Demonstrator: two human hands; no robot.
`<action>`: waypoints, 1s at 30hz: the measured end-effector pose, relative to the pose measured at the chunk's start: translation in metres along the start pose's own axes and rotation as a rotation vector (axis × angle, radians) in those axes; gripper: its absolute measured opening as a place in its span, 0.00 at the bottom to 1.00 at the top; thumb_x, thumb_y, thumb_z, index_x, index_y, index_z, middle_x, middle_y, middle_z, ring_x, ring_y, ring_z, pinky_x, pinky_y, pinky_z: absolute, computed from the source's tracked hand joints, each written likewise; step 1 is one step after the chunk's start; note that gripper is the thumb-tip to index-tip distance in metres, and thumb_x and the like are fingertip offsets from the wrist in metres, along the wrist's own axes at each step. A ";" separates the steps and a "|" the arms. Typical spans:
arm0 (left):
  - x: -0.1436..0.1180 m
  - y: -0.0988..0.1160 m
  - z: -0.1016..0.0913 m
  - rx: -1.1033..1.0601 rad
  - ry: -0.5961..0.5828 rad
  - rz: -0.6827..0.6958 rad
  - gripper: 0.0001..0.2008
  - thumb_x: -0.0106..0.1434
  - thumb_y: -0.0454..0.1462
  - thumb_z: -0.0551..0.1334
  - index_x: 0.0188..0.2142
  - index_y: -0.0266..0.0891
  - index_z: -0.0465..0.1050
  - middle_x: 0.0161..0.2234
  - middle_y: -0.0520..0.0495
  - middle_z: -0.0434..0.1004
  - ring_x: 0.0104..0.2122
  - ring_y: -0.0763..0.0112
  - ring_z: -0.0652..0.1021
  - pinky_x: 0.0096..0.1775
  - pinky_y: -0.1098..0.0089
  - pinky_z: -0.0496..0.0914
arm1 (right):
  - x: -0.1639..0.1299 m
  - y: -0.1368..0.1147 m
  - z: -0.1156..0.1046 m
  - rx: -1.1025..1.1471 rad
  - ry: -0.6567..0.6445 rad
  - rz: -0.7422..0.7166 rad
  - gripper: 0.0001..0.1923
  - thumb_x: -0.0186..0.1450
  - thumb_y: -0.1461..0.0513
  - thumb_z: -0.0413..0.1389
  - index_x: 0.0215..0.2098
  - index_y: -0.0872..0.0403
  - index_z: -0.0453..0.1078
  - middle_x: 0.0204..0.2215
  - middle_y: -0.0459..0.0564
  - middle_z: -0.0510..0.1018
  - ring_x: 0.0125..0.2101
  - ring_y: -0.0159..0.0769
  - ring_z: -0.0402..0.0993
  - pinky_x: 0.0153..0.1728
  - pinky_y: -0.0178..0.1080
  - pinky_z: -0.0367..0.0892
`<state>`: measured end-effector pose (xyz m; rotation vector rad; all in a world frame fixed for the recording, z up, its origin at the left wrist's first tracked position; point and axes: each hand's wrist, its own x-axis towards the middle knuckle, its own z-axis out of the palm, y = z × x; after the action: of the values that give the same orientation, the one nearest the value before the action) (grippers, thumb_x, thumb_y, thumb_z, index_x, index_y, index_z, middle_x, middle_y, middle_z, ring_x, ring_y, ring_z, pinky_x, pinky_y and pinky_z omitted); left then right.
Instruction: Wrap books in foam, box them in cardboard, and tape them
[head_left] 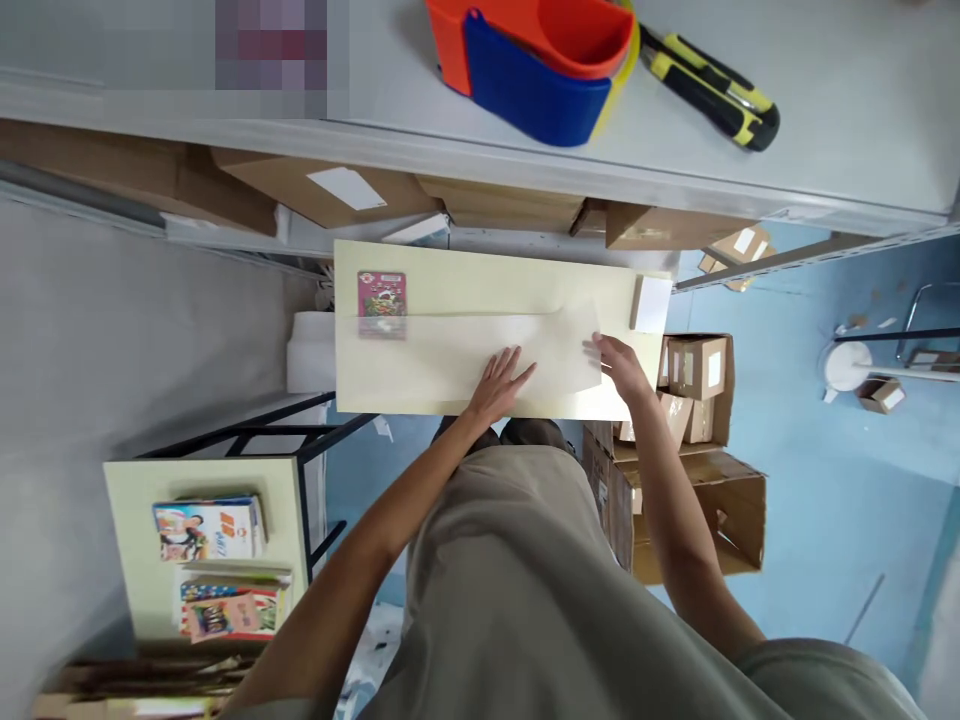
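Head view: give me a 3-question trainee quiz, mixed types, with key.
1. True or false: both hands rest on the translucent sheet that lies on the cream board.
2. What lies under the sheet's left end? A) pink card B) tape dispenser C) knife
3. Fill in: the yellow-and-black utility knife lies on the grey ____.

Key
1. True: left hand flat, right hand at the sheet's right edge.
2. A, the pink card.
3. Shelf, beside the orange-and-blue tape dispenser.
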<state>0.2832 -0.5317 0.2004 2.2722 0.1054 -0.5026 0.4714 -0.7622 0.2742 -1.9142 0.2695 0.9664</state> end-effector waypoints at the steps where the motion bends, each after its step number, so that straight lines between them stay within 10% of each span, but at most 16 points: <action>1: 0.003 -0.002 0.004 0.005 -0.022 -0.002 0.39 0.68 0.28 0.63 0.78 0.41 0.69 0.85 0.31 0.50 0.85 0.40 0.50 0.81 0.36 0.45 | 0.005 0.013 0.000 -0.032 0.042 0.009 0.29 0.73 0.40 0.65 0.56 0.55 0.80 0.54 0.62 0.89 0.53 0.47 0.86 0.56 0.45 0.79; 5: 0.006 -0.009 0.008 -0.009 -0.086 0.051 0.46 0.66 0.42 0.76 0.79 0.37 0.66 0.85 0.27 0.47 0.85 0.33 0.47 0.80 0.35 0.43 | 0.026 0.050 0.002 -0.274 0.221 0.077 0.14 0.74 0.55 0.64 0.46 0.59 0.82 0.47 0.63 0.90 0.45 0.44 0.86 0.51 0.41 0.77; 9: -0.008 -0.026 -0.008 -0.036 0.069 -0.123 0.39 0.74 0.45 0.67 0.80 0.35 0.64 0.85 0.28 0.47 0.85 0.38 0.47 0.81 0.40 0.44 | 0.035 0.065 0.003 -0.414 0.332 0.106 0.13 0.75 0.58 0.60 0.48 0.59 0.83 0.51 0.64 0.90 0.49 0.47 0.86 0.52 0.40 0.76; 13: -0.034 -0.063 -0.030 -0.037 0.259 -0.351 0.36 0.76 0.45 0.65 0.77 0.29 0.65 0.85 0.25 0.45 0.85 0.36 0.47 0.81 0.39 0.43 | 0.030 0.067 0.011 -0.442 0.361 0.103 0.15 0.77 0.58 0.57 0.51 0.58 0.81 0.52 0.66 0.89 0.51 0.48 0.85 0.53 0.40 0.75; 19: -0.057 -0.093 -0.041 -0.039 0.183 -0.357 0.34 0.75 0.38 0.63 0.77 0.32 0.66 0.86 0.30 0.45 0.85 0.43 0.48 0.80 0.42 0.50 | 0.015 0.045 0.044 -0.480 0.502 0.024 0.09 0.77 0.61 0.54 0.50 0.53 0.74 0.59 0.67 0.82 0.50 0.46 0.81 0.55 0.43 0.73; 24: -0.057 -0.092 -0.043 -0.130 0.157 -0.331 0.35 0.72 0.33 0.64 0.77 0.31 0.66 0.85 0.29 0.48 0.85 0.41 0.47 0.80 0.41 0.52 | 0.002 0.002 0.139 -0.407 0.231 -0.168 0.07 0.80 0.60 0.54 0.43 0.48 0.72 0.51 0.58 0.87 0.43 0.39 0.79 0.53 0.38 0.72; 30: -0.069 -0.145 -0.084 -0.470 0.455 -0.342 0.26 0.76 0.33 0.59 0.71 0.34 0.70 0.71 0.28 0.76 0.67 0.52 0.80 0.69 0.55 0.73 | 0.010 -0.049 0.316 -0.483 -0.202 -0.163 0.16 0.81 0.55 0.60 0.35 0.51 0.77 0.34 0.47 0.90 0.32 0.33 0.85 0.44 0.32 0.75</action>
<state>0.2134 -0.3659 0.1786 1.8661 0.7676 -0.1002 0.3425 -0.4741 0.2206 -2.2035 -0.2582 1.1782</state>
